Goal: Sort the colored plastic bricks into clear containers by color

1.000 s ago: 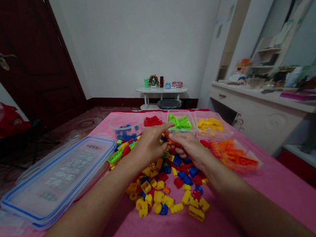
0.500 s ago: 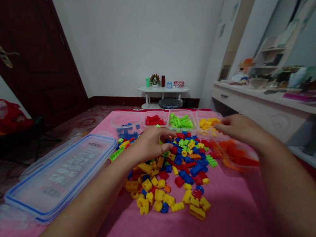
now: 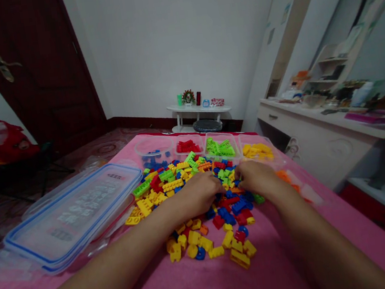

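Note:
A loose pile of toy building bricks [image 3: 230, 206] in yellow, red, blue, green and orange spreads over the pink cloth [image 3: 269, 268]. My left hand [image 3: 203, 192] reaches into the middle of the pile with its fingers curled down and closed; its fingertips are partly hidden among the bricks. At the pile's right side, my right hand [image 3: 258, 177] has its thumb and fingers drawn together near blue and green bricks. What either hand pinches, if anything, is too small or hidden to make out. A small gap separates the two hands.
Along the far edge stand clear containers with blue bricks [image 3: 157, 162], red bricks [image 3: 188, 146], light-green bricks [image 3: 220, 147] and yellow bricks [image 3: 257, 151]. Orange bricks [image 3: 286, 178] sit right, partly behind my right arm. A clear blue-rimmed lid [image 3: 76, 217] lies left.
My right hand has moved left from the yellow and orange containers to the pile. My left hand has shifted slightly right and lower, its fingers now curled into the bricks.

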